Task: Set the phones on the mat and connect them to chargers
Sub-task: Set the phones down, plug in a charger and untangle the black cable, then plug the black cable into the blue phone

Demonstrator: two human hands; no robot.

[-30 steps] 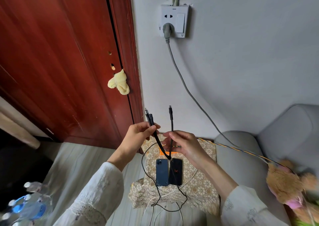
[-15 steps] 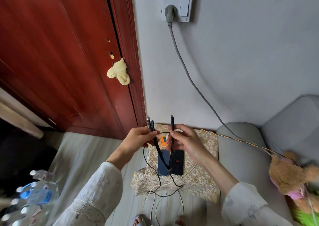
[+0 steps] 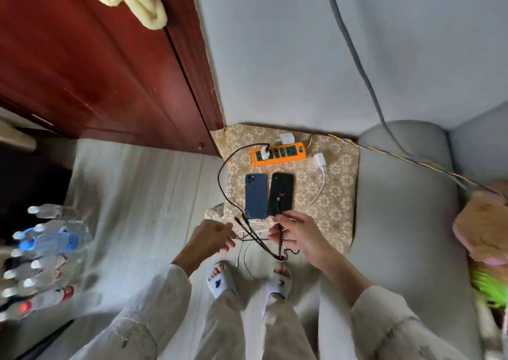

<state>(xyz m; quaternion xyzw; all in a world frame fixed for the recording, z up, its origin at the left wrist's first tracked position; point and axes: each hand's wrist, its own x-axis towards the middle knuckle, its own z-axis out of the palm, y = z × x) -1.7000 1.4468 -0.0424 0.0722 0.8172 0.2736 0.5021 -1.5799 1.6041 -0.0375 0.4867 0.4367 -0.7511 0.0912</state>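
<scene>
Phones [image 3: 268, 196] lie face-down; any writing is unreadable.

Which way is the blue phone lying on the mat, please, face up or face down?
Face down. The blue phone lies flat on the mat with its back up: the camera cluster shows at its far left corner.

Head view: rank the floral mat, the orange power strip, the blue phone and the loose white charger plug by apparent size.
1. floral mat, by far the largest
2. orange power strip
3. blue phone, close to the strip in area, so that order is unsure
4. white charger plug, smallest
</scene>
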